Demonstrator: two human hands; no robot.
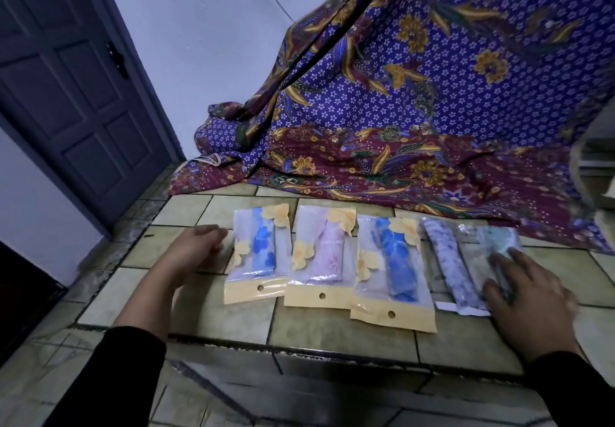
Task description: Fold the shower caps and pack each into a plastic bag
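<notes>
- Fingers [213,234] of the left hand [196,247] lie loosely bent and relaxed on the tiled desk [233,313], holding nothing. Their tips are just beside the left edge of the first bag [258,288].
- Fingers [511,260] of the right hand [529,293] are spread and fairly straight, laid flat on the fifth bag [482,250] without gripping it. This hand is blurred.
- Between the two sets of fingers, five plastic bags lie side by side in a row on the desk, each with a folded shower cap inside.
- First bag, nearest the left fingers, holds a blue flowered cap [264,246]. It has printed yellow flowers and a yellow strip with a punched hole at its near end.
- Second bag [319,296], of the same kind, holds a pale pink cap [329,253].
- Third bag [392,316], also the same kind, holds a deep blue cap [396,260]. Its left edge meets the second bag.
- Fourth bag [466,308], clear with a white strip at the near end, lies just left of the right fingers and holds a grey-purple patterned cap [449,260].
- Beyond the right fingertips, a teal cap [502,240] shows inside the fifth bag.
- Farther beyond both sets of fingers, a purple and maroon batik cloth [432,110] drapes onto the far edge of the desk.
- Well to the left of the left fingers stands a dark panelled door [66,93].
- Both wrists end in black sleeves [126,376].
</notes>
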